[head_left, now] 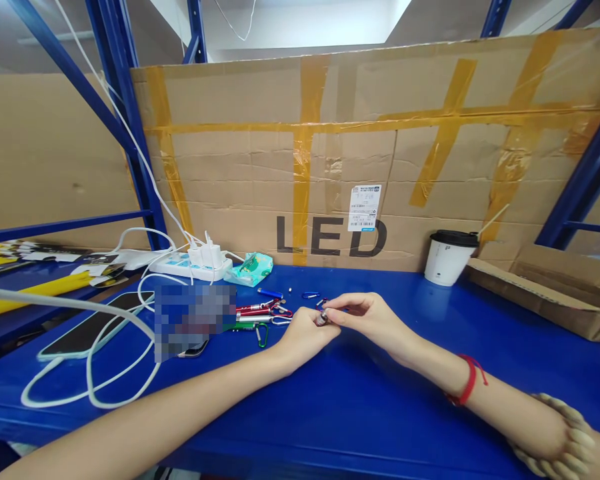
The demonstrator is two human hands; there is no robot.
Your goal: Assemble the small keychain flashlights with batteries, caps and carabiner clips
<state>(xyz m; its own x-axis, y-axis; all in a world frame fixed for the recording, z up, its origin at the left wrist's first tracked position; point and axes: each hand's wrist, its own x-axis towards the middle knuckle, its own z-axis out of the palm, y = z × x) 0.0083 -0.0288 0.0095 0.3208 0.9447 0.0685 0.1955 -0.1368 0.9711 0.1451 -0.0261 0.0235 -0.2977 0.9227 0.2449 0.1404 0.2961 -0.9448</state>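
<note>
My left hand [307,337] is closed around a small silver metal cylinder [322,319], whose end shows above the fist. Thumb and fingers of my right hand [363,312] pinch at that same end, so the two hands meet over the blue table. The rest of the cylinder is hidden in my left fingers. Just left of the hands lie several slim metal tubes with clips: a red tube [254,309], a silver tube [255,319] and a green carabiner [263,336]. Behind them are a blue tube [270,293] and a blue carabiner [311,295].
A white power strip [180,267] with plugs and a green tissue pack [253,269] stand at the back. White cables loop over a phone [97,325] at left. A lidded paper cup [445,259] and a cardboard tray [555,297] sit at right. Taped cardboard [240,167] walls the back.
</note>
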